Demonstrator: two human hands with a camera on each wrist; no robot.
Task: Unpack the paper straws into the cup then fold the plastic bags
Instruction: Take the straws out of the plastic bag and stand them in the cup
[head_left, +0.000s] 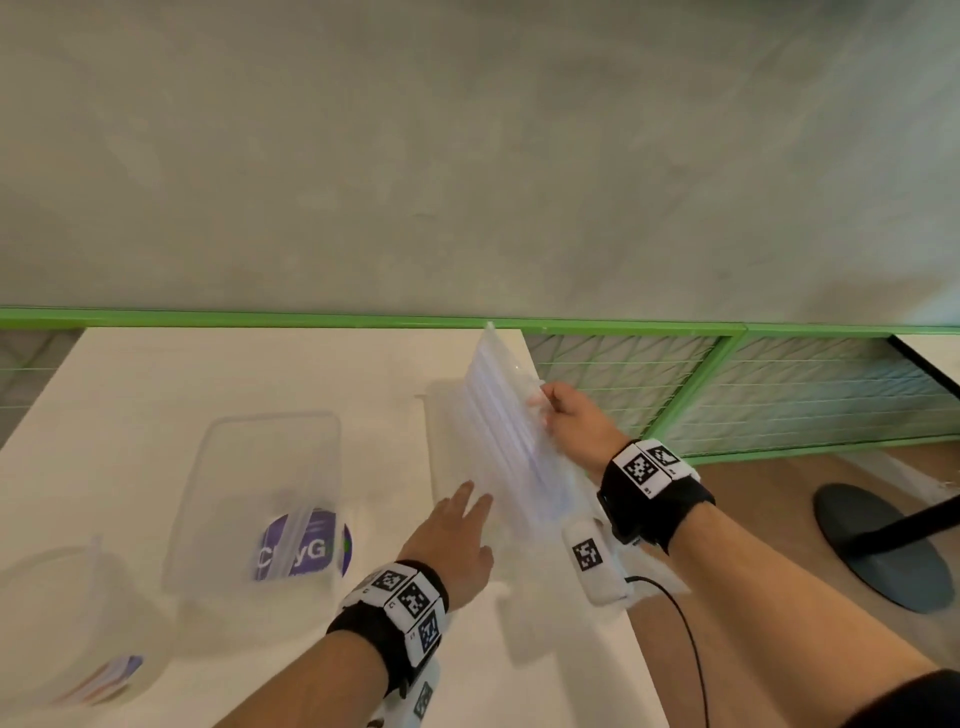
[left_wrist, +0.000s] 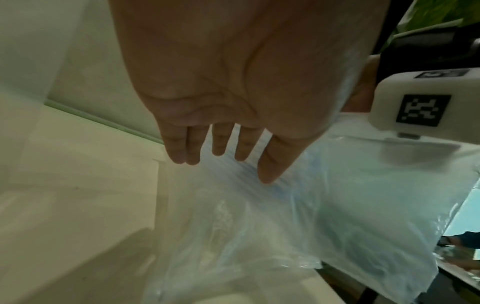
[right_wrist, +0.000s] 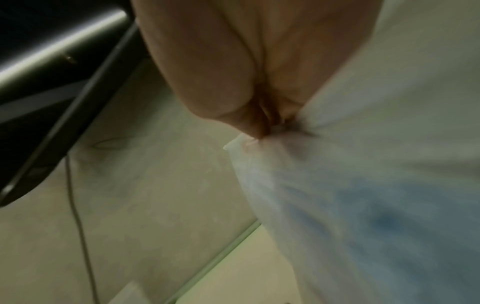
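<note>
While my right hand pinches the plastic bag up off the table, left hand flat-fingered beside it, I judge folding underway; next, crease it over.

Soft even light; wrist views dim, motion-blurred.

Two hands: the left hand at lower centre, the right hand right of centre. One plastic bag between them. Two clear containers at lower left: the larger container and the smaller container.
</note>
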